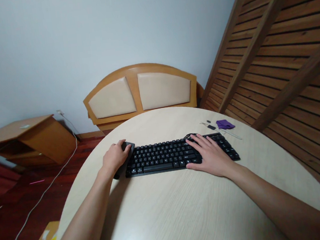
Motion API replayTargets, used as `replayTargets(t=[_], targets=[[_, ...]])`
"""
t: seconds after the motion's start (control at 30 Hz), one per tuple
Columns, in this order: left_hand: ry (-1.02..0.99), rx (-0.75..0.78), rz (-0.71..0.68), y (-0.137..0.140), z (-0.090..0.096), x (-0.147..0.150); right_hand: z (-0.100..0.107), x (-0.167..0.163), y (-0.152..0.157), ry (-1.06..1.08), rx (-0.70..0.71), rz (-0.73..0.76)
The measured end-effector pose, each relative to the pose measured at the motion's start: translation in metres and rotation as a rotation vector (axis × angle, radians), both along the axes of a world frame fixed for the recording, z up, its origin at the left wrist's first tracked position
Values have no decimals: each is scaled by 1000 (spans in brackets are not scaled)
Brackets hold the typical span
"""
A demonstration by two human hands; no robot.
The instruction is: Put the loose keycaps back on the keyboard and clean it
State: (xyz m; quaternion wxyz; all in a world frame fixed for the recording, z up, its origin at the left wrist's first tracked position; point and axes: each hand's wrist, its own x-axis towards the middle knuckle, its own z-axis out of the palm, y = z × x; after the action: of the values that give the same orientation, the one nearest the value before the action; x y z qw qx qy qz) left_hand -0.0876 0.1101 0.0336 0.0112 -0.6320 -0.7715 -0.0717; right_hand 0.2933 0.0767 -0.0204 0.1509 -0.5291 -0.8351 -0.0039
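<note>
On the round table, black keyboard lies flat. Left hand curled closed on a dark piece at keyboard's left end; right hand spread open over its right side, gripping nothing.

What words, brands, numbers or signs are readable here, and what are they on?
None can be read reliably.
Black rectangular keyboard: white markings on its keys, too small and blurred to quote.
No lettering can be made out anywhere else.
</note>
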Motion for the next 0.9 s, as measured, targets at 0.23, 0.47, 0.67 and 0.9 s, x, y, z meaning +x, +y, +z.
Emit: replayTargets(t=[0.23,0.47,0.67,0.9], targets=[[48,20,53,-1,-5,-1,-6,1,2,25,34,19],[69,59,-41,-7,9,10,-3,2,2,25,32,27],[148,-23,-163,-14,27,3,2,8,5,68,8,94],[235,-93,-388,-17,39,-9,7,20,3,72,-44,186]])
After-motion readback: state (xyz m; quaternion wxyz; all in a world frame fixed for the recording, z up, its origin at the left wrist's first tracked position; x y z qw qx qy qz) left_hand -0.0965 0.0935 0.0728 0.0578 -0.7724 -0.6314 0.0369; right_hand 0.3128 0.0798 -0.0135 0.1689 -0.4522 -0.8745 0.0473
